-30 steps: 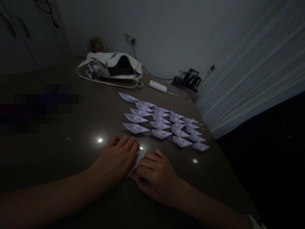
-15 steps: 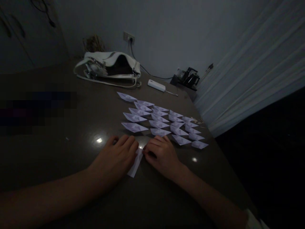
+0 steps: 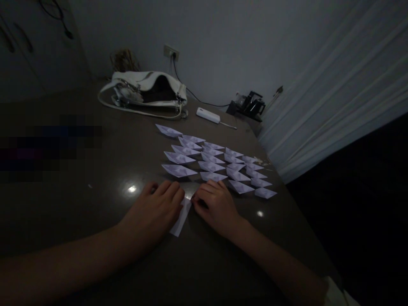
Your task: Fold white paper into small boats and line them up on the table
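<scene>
A folded strip of white paper (image 3: 180, 220) lies on the dark table (image 3: 95, 204) between my hands. My left hand (image 3: 153, 214) rests flat on its left part, fingers stretched out and together. My right hand (image 3: 216, 206) presses its curled fingertips on the paper's far end. Just beyond my hands, several small folded white paper boats (image 3: 210, 163) lie in rows.
A white handbag (image 3: 146, 91) lies at the table's far side by a wall socket (image 3: 168, 52) with a cable. A white power bank (image 3: 208, 115) and a dark device (image 3: 250, 104) sit at the far right. A pale curtain (image 3: 334, 93) hangs past the right edge.
My right hand slid from the paper's near end up to its far end, uncovering the strip. My left hand stayed put.
</scene>
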`<action>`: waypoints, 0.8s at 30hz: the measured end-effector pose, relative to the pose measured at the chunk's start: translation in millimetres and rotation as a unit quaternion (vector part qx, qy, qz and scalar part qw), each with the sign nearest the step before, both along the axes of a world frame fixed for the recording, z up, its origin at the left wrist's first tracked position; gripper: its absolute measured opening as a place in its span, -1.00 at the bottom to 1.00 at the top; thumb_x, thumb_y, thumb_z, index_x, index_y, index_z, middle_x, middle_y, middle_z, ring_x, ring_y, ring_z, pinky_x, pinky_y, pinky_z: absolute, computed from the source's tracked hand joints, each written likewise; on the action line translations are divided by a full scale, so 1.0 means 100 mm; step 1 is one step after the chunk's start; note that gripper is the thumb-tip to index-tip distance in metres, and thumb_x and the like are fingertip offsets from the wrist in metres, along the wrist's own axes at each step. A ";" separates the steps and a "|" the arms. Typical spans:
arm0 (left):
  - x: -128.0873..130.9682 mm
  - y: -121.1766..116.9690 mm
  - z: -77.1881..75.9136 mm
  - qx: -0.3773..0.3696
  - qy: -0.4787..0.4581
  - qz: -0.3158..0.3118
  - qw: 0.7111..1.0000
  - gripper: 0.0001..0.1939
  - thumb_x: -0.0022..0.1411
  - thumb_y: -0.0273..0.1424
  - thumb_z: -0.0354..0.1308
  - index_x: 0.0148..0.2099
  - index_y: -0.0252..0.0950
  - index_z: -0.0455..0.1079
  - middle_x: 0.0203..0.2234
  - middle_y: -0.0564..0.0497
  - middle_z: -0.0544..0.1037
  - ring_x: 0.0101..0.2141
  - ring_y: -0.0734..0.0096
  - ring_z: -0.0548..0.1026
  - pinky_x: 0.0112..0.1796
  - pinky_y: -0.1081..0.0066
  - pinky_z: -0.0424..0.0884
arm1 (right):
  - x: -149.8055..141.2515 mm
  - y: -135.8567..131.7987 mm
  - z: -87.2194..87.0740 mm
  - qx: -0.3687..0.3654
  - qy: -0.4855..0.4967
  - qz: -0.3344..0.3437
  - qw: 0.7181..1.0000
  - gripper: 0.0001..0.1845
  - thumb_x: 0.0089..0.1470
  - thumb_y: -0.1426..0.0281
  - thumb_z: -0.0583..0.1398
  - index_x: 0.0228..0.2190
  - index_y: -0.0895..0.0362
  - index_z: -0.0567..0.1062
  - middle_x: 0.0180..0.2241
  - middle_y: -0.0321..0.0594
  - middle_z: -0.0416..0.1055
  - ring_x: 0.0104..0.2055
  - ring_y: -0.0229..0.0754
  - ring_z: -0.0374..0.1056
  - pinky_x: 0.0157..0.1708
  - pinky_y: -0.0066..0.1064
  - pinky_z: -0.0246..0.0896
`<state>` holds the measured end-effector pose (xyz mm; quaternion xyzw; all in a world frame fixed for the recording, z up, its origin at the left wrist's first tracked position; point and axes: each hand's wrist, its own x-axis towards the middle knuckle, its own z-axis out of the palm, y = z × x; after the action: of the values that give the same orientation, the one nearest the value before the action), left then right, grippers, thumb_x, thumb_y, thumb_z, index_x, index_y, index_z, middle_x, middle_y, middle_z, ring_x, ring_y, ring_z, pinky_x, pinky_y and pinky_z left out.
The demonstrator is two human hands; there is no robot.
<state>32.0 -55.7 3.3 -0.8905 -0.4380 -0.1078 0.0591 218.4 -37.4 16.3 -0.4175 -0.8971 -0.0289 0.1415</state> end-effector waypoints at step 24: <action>0.01 -0.02 0.05 -0.024 0.018 0.006 1.000 -0.82 0.25 -0.60 0.05 -0.19 -0.33 0.45 -0.24 -0.12 0.52 -0.19 0.01 0.44 -0.22 0.08 0.31 | -0.21 -0.42 0.02 0.021 -0.042 0.102 0.994 -0.85 0.15 0.46 0.21 -0.47 0.15 0.46 -0.44 -0.28 0.50 -0.32 -0.17 0.29 -0.27 -0.29 0.04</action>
<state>32.6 -57.5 7.8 -0.8910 -0.4443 -0.0808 0.0461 197.9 -79.1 18.4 -0.3194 -0.9393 -0.0506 0.1150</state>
